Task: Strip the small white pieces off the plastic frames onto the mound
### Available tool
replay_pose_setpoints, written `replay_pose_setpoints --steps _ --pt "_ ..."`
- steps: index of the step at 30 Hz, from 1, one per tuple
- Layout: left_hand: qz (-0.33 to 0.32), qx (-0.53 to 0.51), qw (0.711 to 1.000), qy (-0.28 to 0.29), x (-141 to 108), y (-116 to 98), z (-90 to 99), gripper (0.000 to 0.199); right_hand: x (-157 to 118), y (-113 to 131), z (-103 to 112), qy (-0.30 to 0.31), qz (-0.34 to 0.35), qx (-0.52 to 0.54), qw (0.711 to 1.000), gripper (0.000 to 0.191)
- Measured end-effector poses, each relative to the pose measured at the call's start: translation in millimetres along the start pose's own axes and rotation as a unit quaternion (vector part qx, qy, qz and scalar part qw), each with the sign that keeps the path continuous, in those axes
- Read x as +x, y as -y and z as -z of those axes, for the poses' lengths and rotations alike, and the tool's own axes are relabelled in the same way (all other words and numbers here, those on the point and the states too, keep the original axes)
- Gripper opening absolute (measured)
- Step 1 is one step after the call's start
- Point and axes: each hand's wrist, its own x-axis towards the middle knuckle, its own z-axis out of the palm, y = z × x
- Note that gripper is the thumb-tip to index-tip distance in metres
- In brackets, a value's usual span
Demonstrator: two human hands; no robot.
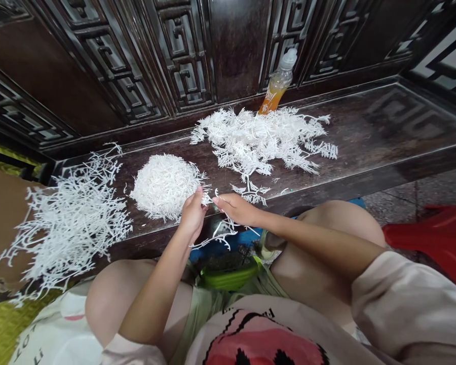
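My left hand [193, 213] pinches the tip of a small white plastic piece beside the round white heap [167, 186]. Close to it on the right, my right hand [236, 208] is closed on a white branched stem [225, 235], whose bare twigs hang below the fingers over the bench's front edge. A pile of feathery white sprigs [262, 137] lies behind my right hand, with one sprig [251, 191] near its wrist. At the left, a tangled stack of bare white branches [76, 218] overhangs the bench.
An orange drink bottle [276, 86] stands behind the sprigs on the dark wooden bench [365, 132], against a carved backrest [237, 45]. Cardboard [5, 218] is at the left, a red stool [433, 238] at the right. Something bright green [228, 278] sits between my knees.
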Motion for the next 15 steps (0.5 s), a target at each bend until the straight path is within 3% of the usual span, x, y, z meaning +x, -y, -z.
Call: replay_pose_setpoints --steps 15 --pt "-0.021 -0.059 0.998 -0.033 -8.2 -10.9 -4.4 0.034 -0.8 4.5 -1.4 -0.033 0.074 -0.096 0.992 0.040"
